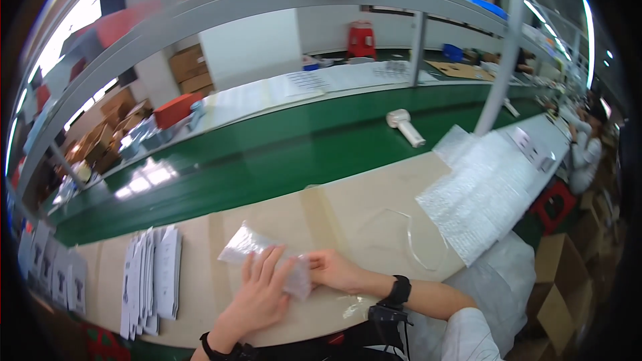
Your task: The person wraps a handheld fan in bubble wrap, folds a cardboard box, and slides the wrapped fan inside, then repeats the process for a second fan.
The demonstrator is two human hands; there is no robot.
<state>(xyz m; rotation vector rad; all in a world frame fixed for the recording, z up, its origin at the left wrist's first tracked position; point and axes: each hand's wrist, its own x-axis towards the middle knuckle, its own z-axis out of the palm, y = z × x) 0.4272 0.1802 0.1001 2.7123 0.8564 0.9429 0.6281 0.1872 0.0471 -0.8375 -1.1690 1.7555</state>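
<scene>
My left hand [261, 291] lies flat with fingers spread on a small clear bubble-wrap bag [244, 244] on the beige worktop [361, 214]. My right hand [331, 269] pinches the bag's right end, where something inside is hidden by both hands. Both wrists wear black bands.
A stack of bubble-wrap sheets [478, 187] lies to the right, and fanned white leaflets [150, 277] to the left. A white handheld device [403, 125] rests on the green conveyor belt [267, 154]. A metal post [501, 60] rises at right. A seated person [585, 150] works farther along; cardboard boxes [555, 287] stand below.
</scene>
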